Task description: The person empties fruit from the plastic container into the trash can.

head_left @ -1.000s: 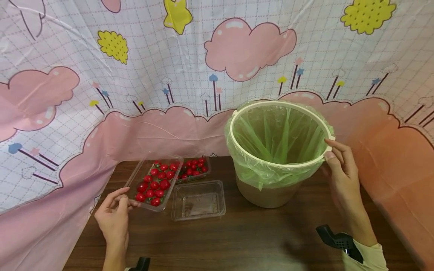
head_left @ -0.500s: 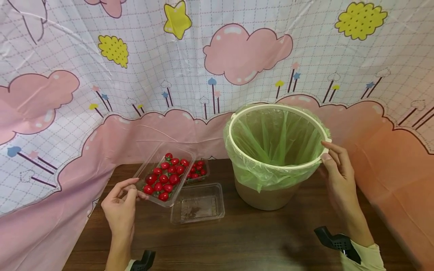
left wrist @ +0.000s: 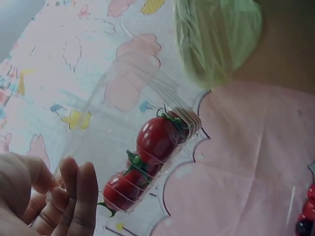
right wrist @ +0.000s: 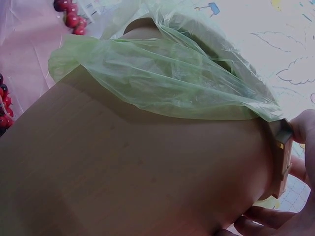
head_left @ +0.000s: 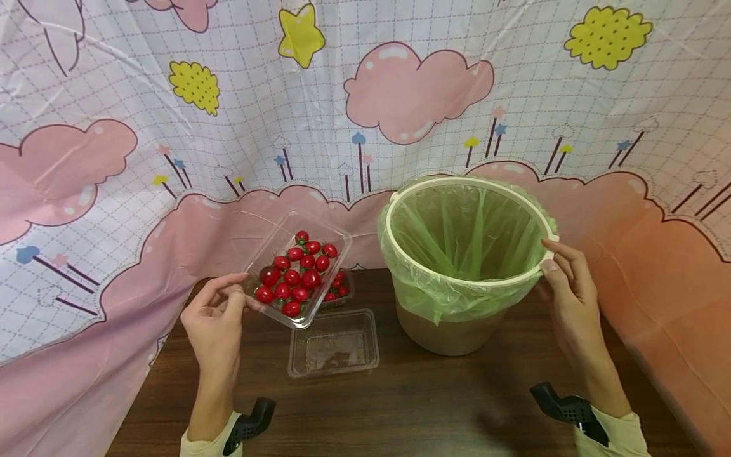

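Note:
My left hand (head_left: 217, 324) pinches the near left edge of a clear plastic container (head_left: 299, 324), held tilted above the table. Cherry tomatoes (head_left: 307, 261) with green stems lie in it; the left wrist view shows a few of these tomatoes (left wrist: 157, 140) close up through the clear wall. A beige trash bin (head_left: 440, 339) stands to the right, lined with a green plastic bag (head_left: 457, 298) folded over its outside. With thumb and fingers, my right hand (head_left: 577, 304) grips the bin's pale rim ring (head_left: 549, 254) at its right side. The bin appears slightly tilted.
Below the raised container, another clear plastic container (head_left: 334, 352) sits on the dark wooden table (head_left: 411, 406). Behind it is a further container with cherry tomatoes (head_left: 338, 291), partly hidden. A cartoon-printed cloth (head_left: 422, 82) hangs behind and along both sides.
My left hand has lifted the container of cherry tomatoes up and to the right, toward the bin. My right hand keeps its grip on the bin's rim.

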`<move>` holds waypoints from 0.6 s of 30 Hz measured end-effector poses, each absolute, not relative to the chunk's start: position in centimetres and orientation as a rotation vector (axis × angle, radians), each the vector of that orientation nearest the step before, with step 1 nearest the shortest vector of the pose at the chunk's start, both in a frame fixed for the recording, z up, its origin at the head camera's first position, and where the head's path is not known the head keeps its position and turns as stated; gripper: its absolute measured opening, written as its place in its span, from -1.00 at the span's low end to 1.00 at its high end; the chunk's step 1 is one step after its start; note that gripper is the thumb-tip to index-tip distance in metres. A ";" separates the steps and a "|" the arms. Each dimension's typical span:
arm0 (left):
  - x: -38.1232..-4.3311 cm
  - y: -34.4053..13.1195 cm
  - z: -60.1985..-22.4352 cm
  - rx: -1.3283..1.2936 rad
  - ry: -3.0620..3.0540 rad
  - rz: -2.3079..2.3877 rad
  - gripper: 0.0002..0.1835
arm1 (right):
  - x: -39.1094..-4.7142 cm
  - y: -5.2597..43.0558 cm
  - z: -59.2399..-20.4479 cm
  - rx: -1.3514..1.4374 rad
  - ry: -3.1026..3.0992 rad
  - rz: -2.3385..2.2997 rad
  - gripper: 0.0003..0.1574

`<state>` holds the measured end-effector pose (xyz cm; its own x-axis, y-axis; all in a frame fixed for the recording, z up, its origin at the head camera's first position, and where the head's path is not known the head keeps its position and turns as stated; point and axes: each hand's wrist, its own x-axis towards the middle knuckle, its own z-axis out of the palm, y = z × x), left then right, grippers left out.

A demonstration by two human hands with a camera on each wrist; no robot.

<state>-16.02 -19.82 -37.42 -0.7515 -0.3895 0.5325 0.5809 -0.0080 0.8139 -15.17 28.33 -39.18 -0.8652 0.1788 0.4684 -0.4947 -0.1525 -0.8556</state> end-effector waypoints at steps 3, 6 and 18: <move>-16.2 -19.1 -36.6 -0.232 -1.593 -1.846 -0.78 | -15.2 28.4 -39.2 0.375 -1.673 2.066 -0.46; -16.3 -18.4 -36.0 -0.246 -1.583 -1.848 -0.78 | -15.3 28.4 -39.2 0.398 -1.664 2.073 -0.46; -17.9 -15.9 -33.3 -0.365 -1.574 -1.842 -0.75 | -15.3 28.5 -39.2 0.417 -1.648 2.089 -0.46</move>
